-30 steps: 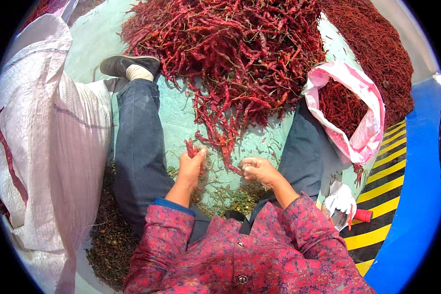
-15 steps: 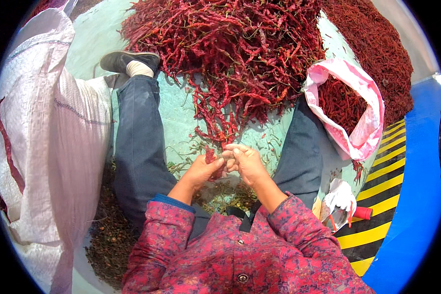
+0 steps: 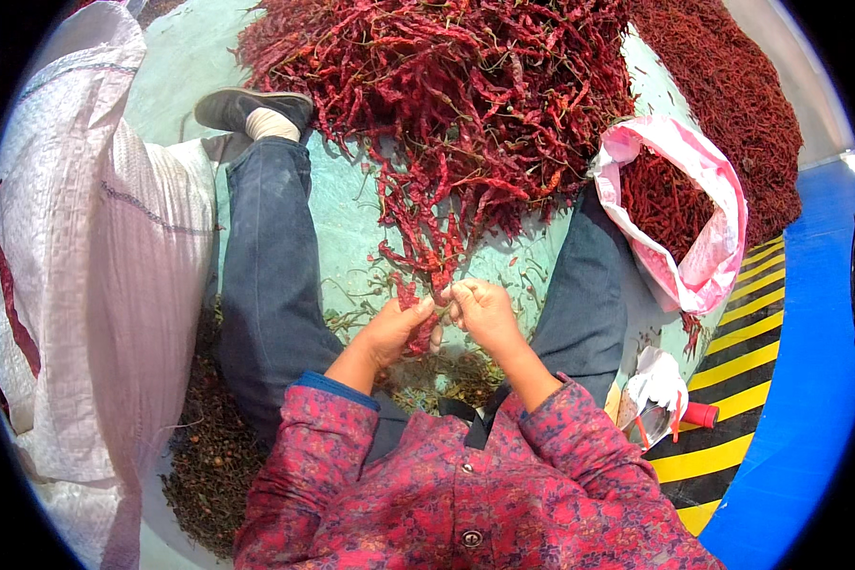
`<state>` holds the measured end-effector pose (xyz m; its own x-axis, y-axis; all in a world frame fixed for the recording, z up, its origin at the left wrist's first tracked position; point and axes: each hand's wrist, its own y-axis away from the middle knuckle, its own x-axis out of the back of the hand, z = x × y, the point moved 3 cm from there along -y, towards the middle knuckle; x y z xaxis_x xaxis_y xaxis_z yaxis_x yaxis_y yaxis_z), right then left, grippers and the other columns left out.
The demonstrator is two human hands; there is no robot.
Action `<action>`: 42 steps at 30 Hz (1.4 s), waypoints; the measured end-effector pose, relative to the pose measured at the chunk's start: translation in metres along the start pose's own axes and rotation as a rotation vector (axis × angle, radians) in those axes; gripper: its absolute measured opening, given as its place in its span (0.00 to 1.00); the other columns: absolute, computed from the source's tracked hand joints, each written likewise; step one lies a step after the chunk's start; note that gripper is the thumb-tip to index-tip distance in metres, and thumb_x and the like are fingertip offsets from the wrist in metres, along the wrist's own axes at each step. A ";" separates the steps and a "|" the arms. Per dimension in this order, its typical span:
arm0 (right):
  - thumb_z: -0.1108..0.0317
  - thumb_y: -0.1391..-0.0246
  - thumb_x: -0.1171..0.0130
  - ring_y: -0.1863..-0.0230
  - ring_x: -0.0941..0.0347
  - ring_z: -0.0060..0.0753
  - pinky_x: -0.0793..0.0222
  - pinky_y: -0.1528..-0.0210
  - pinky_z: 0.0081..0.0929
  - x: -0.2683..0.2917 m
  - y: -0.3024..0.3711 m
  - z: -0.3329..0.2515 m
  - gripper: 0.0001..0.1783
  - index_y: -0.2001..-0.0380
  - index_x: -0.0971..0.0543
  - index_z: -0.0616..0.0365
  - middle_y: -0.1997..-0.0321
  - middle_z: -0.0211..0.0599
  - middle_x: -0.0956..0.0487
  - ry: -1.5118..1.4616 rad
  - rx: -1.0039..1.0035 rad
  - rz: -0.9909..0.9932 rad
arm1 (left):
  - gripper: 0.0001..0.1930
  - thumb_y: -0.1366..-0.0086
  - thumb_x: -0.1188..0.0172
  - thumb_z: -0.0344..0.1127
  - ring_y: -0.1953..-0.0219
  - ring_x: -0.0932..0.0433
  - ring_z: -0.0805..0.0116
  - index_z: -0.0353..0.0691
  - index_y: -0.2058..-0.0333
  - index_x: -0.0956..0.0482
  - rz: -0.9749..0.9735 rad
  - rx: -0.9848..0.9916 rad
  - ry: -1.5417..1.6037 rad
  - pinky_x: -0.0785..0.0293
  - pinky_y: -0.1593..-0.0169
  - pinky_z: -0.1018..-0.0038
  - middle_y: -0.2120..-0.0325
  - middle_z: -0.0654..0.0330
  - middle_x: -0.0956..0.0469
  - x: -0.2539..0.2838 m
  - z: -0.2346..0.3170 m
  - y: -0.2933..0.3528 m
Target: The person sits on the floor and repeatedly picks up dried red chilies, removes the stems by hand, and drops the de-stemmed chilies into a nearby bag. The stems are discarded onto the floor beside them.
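Observation:
Several dried red chillies (image 3: pixel 418 340) lie in my left hand (image 3: pixel 395 331), which is closed around them, with red ends showing above and below the thumb. My right hand (image 3: pixel 482 312) is closed in a pinch right beside it, at the chillies' upper side. What sits between its fingertips is too small to make out; a stem may be there. Just beyond both hands, a loose trail of chillies (image 3: pixel 434 249) runs down from the big heap of dried red chillies (image 3: pixel 446 104). Stems (image 3: pixel 351 304) are scattered on the pale green floor near my left hand.
A pink and white sack (image 3: pixel 727 228) of chillies stands open at the right. White woven sacks (image 3: pixel 152 247) fill the left side. Stem litter (image 3: pixel 209 475) lies beside my left leg. Another red heap (image 3: pixel 722 114) rises at far right, near a yellow-black striped edge (image 3: pixel 722 418).
My right hand has shifted slightly to the right and its fingers have curled in more tightly. My left hand still holds the chillies, almost in the same place.

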<state>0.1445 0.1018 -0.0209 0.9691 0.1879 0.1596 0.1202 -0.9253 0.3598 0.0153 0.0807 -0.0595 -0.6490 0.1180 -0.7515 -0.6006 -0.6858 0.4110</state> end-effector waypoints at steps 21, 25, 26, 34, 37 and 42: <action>0.63 0.53 0.53 0.82 0.33 0.40 0.40 0.79 0.29 -0.017 0.005 0.010 0.11 0.80 0.30 0.59 0.85 0.40 0.31 0.594 0.291 0.013 | 0.13 0.47 0.49 0.38 0.86 0.35 0.70 0.37 0.84 0.33 0.717 -0.355 -0.689 0.40 0.80 0.74 0.90 0.60 0.34 0.031 -0.009 -0.006; 0.63 0.58 0.48 0.75 0.32 0.44 0.37 0.72 0.33 -0.025 0.020 -0.006 0.11 0.76 0.30 0.61 0.78 0.41 0.30 0.711 0.429 -0.235 | 0.13 0.44 0.51 0.39 0.89 0.40 0.78 0.42 0.84 0.35 0.784 -0.318 -0.259 0.45 0.84 0.80 0.92 0.68 0.37 0.043 -0.011 -0.012; 0.62 0.59 0.47 0.73 0.33 0.44 0.37 0.71 0.33 -0.021 0.012 0.002 0.12 0.75 0.30 0.60 0.77 0.42 0.30 0.779 0.424 -0.263 | 0.13 0.45 0.51 0.39 0.89 0.41 0.79 0.41 0.84 0.34 0.764 -0.378 -0.109 0.46 0.85 0.80 0.91 0.68 0.37 0.039 -0.007 -0.010; 0.66 0.61 0.47 0.74 0.33 0.46 0.37 0.72 0.38 0.004 -0.074 0.017 0.09 0.79 0.32 0.60 0.73 0.43 0.33 1.263 0.341 -0.062 | 0.09 0.51 0.43 0.32 0.88 0.43 0.83 0.44 0.85 0.34 0.701 -0.399 -0.155 0.48 0.85 0.82 0.89 0.72 0.38 0.036 -0.001 -0.009; 0.67 0.59 0.48 0.77 0.32 0.38 0.36 0.73 0.32 0.005 -0.061 0.001 0.08 0.80 0.31 0.61 0.75 0.41 0.31 0.932 0.308 -0.135 | 0.07 0.51 0.44 0.31 0.88 0.42 0.82 0.42 0.83 0.32 0.710 -0.333 -0.115 0.47 0.84 0.82 0.90 0.72 0.38 0.030 0.001 -0.005; 0.68 0.55 0.51 0.79 0.35 0.23 0.39 0.75 0.22 0.008 -0.025 -0.002 0.08 0.73 0.28 0.62 0.81 0.32 0.28 0.302 -0.172 -0.360 | 0.04 0.53 0.45 0.28 0.83 0.35 0.70 0.38 0.80 0.31 0.727 -0.730 -0.750 0.40 0.80 0.78 0.84 0.62 0.32 0.010 0.014 0.006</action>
<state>0.1484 0.1270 -0.0272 0.7638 0.5962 0.2471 0.3740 -0.7210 0.5834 -0.0016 0.0873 -0.0578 -0.9661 -0.2383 0.0991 0.2437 -0.9688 0.0461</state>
